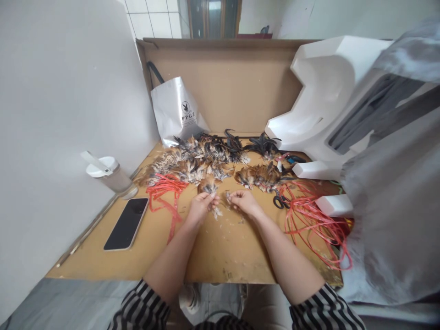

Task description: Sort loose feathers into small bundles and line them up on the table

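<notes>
My left hand (pixel 203 205) pinches a small bunch of brown feathers (pixel 208 183) by its pale base, just above the tabletop. A short gap to the right, my right hand (pixel 244 202) has thumb and fingers closed on a small feather (pixel 228 196). Beyond the hands lie rows of brown and black feather bunches (pixel 192 160). Another brown heap of feathers (pixel 259 176) sits past my right hand, with dark feathers (pixel 264 144) behind it. Black-handled scissors (pixel 281 200) rest to the right, their blades hidden.
Red plastic strings lie in a left bundle (pixel 167 184) and a right tangle (pixel 309 215). A phone (pixel 126 224) and a lidded cup (pixel 112 174) are at left. A silver bag (pixel 177 110) leans at the back. White foam (pixel 323 96) and grey cloth (pixel 395 206) border the right side.
</notes>
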{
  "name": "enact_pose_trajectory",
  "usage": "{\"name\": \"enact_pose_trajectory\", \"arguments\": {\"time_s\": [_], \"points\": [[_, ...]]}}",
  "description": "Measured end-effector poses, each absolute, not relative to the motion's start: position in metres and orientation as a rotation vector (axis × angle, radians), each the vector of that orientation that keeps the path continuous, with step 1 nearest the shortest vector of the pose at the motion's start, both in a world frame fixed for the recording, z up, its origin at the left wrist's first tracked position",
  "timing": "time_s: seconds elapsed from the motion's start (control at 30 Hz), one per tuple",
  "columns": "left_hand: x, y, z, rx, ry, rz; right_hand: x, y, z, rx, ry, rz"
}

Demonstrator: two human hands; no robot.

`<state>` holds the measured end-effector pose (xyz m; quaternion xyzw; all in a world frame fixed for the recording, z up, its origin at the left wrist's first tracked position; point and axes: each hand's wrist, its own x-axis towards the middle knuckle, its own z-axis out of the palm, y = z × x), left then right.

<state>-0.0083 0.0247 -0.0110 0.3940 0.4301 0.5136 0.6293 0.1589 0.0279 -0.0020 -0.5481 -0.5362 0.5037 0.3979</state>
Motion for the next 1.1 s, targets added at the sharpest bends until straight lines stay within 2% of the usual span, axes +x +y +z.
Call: {"name": "enact_pose_trajectory", "arguments": {"time_s": [0.1, 0.2, 0.67, 1.1], "points": [[-0.007, 0.022, -0.008, 0.859, 0.968, 1.136, 0.161, 0.028, 0.005, -1.225, -1.170, 1.443], [-0.005, 0.019, -0.008, 0.816, 0.931, 1.095, 0.157, 0.027, 0.007, -1.095, -1.078, 1.476], [-0.002, 0.019, -0.014, 0.786, 0.780, 1.010, 0.136, 0.020, 0.001, -1.153, -1.330, 1.091], [-0.003, 0.020, -0.016, 0.912, 0.854, 1.028, 0.137, 0.020, 0.000, -1.142, -1.305, 1.201]]}}
